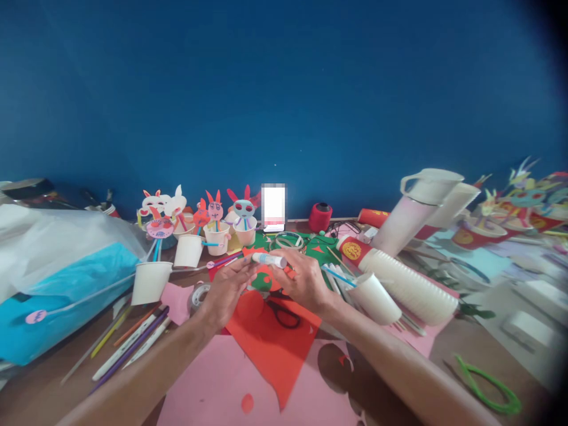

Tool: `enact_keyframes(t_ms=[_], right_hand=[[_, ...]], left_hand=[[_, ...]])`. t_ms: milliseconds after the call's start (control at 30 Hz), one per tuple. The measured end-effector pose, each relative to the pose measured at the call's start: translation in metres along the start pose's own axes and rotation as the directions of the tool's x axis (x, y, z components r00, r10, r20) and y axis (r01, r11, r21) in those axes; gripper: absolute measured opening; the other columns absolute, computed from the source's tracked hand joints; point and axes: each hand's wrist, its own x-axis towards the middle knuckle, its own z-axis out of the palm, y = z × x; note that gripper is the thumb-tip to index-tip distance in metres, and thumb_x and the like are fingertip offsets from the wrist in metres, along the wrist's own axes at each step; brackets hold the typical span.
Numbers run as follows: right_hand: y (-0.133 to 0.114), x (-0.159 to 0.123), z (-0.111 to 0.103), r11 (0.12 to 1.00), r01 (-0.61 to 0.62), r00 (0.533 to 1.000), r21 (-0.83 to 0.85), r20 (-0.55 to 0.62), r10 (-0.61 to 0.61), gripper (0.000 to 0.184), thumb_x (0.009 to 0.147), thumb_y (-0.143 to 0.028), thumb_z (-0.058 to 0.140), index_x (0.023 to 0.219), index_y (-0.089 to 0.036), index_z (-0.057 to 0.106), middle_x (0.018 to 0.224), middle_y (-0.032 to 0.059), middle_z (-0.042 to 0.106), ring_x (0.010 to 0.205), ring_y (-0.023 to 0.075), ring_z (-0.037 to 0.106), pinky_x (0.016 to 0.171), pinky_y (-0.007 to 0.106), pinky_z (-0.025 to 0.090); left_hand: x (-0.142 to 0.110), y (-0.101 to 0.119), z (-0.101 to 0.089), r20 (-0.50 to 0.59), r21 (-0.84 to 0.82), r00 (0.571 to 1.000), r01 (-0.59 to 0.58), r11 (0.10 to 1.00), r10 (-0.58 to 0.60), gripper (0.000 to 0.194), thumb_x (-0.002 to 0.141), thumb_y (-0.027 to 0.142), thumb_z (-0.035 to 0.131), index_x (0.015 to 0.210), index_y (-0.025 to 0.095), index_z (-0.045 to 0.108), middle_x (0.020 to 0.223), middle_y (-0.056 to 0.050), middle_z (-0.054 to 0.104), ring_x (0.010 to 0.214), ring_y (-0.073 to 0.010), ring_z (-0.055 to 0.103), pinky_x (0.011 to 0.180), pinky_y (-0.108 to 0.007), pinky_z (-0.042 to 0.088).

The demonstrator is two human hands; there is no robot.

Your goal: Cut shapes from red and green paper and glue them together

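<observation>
A slim white tube (268,259) with pale blue print lies crosswise between my two hands; its exact kind is unclear. My right hand (306,281) is closed around its right end. At the tube's left end, the fingers of my left hand (228,293) are pressed together, and whatever they pinch is hidden. Below both hands spreads a large orange paper sheet (281,355), with black-handled scissors (287,316) lying on it. A roll of clear tape (199,296) sits beside my left wrist. Pink paper (208,384) with cut-out holes lies nearest me.
Paper cups (151,284) with animal-face figures stand at left, behind colored sticks (133,349). At right are a stack of cups (408,284), a tipped cup (375,299), a tall jug (415,204) and green pipe cleaners (488,387). A blue plastic bag (80,296) borders the left.
</observation>
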Motion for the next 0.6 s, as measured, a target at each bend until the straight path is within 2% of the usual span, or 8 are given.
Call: enact_keyframes(t_ms=[233,400,600], right_hand=[[-0.0005,-0.0022,0.0008,1.0,0.01,0.999,-0.006,0.046,-0.01,0.021,0.082,-0.022,0.048,0.1,-0.02,0.058,0.092,0.007,0.065,0.082,0.0182,0.06,0.075,0.028,0.044],[-0.003,-0.0021,0.0007,1.0,0.001,0.997,-0.029,0.073,0.001,0.023,0.082,-0.025,0.048,0.103,-0.02,0.058,0.09,0.0071,0.066,0.082,0.0191,0.06,0.075,0.029,0.043],[-0.0017,-0.0019,-0.0008,0.997,-0.021,0.997,-0.072,0.07,0.026,0.02,0.082,-0.024,0.048,0.098,-0.018,0.058,0.089,0.0076,0.066,0.082,0.0187,0.06,0.075,0.028,0.043]], left_hand=[[0.0011,-0.002,-0.0013,-0.013,-0.018,1.0,-0.002,1.0,0.002,0.03,0.062,0.012,0.064,0.092,0.017,0.065,0.097,-0.006,0.068,0.101,-0.0194,0.056,0.092,-0.03,0.037],[0.0008,-0.0004,-0.0008,-0.035,-0.054,0.999,-0.02,0.998,0.018,0.025,0.063,0.013,0.065,0.087,0.017,0.066,0.092,-0.004,0.069,0.099,-0.019,0.057,0.095,-0.033,0.036],[-0.0004,0.0019,0.0016,-0.071,-0.083,0.997,-0.002,0.997,-0.004,0.029,0.062,0.011,0.065,0.09,0.016,0.065,0.096,-0.005,0.068,0.104,-0.0189,0.055,0.097,-0.031,0.034]])
